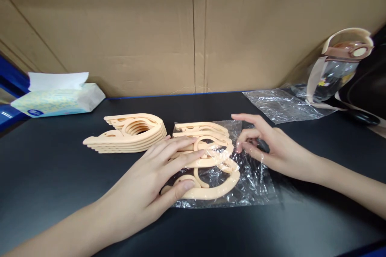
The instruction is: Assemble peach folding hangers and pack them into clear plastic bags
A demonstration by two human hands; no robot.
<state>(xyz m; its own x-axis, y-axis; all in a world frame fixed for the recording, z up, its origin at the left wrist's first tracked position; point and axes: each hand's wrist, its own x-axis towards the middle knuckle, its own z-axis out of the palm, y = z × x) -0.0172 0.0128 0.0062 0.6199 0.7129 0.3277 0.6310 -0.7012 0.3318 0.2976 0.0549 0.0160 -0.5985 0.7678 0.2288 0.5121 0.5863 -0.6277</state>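
Several beige folded plastic hangers (pixel 218 190) lie inside a clear plastic bag (pixel 253 192) in the middle of the table. My left hand (pixel 161 172) rests over the bag's left part, fingers spread and pressing lightly on the hangers; its palm hides some of them. To the right, my right hand (pixel 268 144) hovers beside the bag with the index finger stretched out and the others bent, nothing visible between them. Just behind my left hand, a neat stack of matching folded hangers (pixel 126 140) lies outside the bag.
A tissue pack (pixel 60 100) sits at the back left. Another clear plastic bag (pixel 268 104) lies flat at the back right, near a transparent water bottle (pixel 337 76) with a beige handle and strap. Brown cardboard (pixel 150 32) stands upright along the black table's (pixel 54 176) rear edge.
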